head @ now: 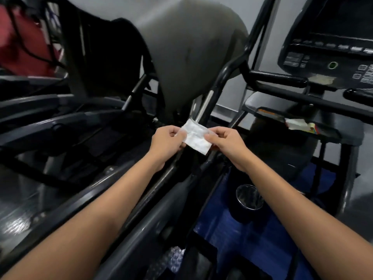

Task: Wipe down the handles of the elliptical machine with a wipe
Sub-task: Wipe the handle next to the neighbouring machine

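The folded wipe (196,138) is pinched at its two ends by the left hand (167,143) and right hand (224,143), fingers closed on it. The handles (232,69) rise beyond the fingers, seemingly unwiped; all wiping remains.

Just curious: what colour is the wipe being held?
White wipe, seen clearest in the head view.

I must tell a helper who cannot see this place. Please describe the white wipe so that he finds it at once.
Start from the big grey shroud of the machine and follow the black upright bar down. Just below, the left hand and right hand pinch the wipe between them. It is the only small, white, creased rectangle among dark parts.
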The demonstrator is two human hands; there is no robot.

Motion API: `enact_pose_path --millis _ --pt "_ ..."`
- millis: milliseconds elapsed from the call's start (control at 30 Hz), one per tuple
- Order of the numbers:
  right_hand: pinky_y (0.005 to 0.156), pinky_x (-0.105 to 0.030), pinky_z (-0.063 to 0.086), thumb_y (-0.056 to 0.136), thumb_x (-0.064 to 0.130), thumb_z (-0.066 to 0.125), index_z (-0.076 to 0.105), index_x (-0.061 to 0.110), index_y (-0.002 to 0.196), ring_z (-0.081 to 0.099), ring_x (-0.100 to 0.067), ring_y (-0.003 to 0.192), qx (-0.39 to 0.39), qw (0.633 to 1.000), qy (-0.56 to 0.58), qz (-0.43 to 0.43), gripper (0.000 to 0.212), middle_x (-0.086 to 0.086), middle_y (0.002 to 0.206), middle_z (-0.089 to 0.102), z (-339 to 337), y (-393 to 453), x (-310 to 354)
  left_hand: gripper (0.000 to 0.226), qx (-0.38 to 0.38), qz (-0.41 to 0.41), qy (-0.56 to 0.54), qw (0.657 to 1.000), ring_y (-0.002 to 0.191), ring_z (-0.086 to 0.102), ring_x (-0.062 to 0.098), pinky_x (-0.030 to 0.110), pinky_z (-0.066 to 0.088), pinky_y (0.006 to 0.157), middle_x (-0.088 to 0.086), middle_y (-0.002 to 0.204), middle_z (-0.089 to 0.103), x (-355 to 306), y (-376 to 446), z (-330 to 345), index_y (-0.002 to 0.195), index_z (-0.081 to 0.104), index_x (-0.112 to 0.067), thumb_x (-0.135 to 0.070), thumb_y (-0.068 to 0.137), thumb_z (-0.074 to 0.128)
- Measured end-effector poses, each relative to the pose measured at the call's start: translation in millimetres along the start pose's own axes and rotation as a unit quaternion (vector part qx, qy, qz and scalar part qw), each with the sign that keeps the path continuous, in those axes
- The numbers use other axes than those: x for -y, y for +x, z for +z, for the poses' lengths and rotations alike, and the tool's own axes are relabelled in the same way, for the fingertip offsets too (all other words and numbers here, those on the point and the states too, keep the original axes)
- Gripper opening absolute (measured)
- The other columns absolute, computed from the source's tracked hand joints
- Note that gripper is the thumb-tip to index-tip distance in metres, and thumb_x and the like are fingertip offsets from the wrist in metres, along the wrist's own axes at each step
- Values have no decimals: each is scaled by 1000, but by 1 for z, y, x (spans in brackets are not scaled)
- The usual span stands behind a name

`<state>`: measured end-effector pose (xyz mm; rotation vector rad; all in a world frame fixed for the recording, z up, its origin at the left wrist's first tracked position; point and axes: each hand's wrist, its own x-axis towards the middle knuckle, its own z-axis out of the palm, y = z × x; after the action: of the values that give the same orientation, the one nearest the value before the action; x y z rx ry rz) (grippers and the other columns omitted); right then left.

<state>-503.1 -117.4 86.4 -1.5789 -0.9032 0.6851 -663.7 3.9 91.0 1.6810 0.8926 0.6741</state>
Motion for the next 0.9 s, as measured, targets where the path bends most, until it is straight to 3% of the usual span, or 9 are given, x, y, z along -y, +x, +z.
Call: enact_pose_path --millis 133,300,467,600,700,767,900 --pt "68 -24 51 90 18 69 77 19 96 63 -7 70 70 997 -44 3 10 2 85 74 51 -14 -19 12 -65 -44 48 996 71 67 13 39 59 76 -3 69 73 40 -41 -38 79 74 -25 -25 84 63" --pt "67 -29 54 85 15 69 75 19 96 69 -11 66 164 983 -81 3 13 2 83 75 124 -47 -39 12 -118 -102 115 981 58 58 3 24 47 63 -5 63 70 91 -107 -87 86 75 -24 -22 85 63" --pt "77 -39 61 83 12 68 73 18 95 74 -18 68 169 981 -96 9 14 1 85 74 150 -63 -48 11 -121 -126 148 974 64 63 7 16 45 54 -4 67 71 109 -130 -104 86 74 -22 -19 83 64" --pt "71 -30 60 82 8 67 71 18 96 73 -16 65 200 974 -110 -13 17 0 86 72 171 -79 -51 11 -133 -132 174 967 59 58 5 8 36 45 -2 72 70 123 -153 -116 90 71 -21 -18 83 64" --pt "60 -21 55 83 5 68 70 17 96 71 -14 65 205 972 -107 -30 18 -1 86 70 176 -85 -51 10 -152 -143 168 963 71 66 13 15 47 50 0 77 71 131 -161 -117 92 66 -23 -18 83 64" --pt "58 -16 51 84 5 69 70 15 96 69 -10 63 209 971 -107 -38 17 2 86 68 177 -86 -53 12 -158 -148 161 963 69 66 16 17 47 48 2 76 71 135 -165 -117 94 62 -23 -18 84 64" --pt "63 -22 54 80 17 75 69 25 94 62 -6 62 207 962 -160 -74 18 5 91 65 180 -86 -65 11 -143 -137 176 964 64 62 16 21 47 48 2 74 70 141 -173 -116 92 59 -24 -17 85 62"
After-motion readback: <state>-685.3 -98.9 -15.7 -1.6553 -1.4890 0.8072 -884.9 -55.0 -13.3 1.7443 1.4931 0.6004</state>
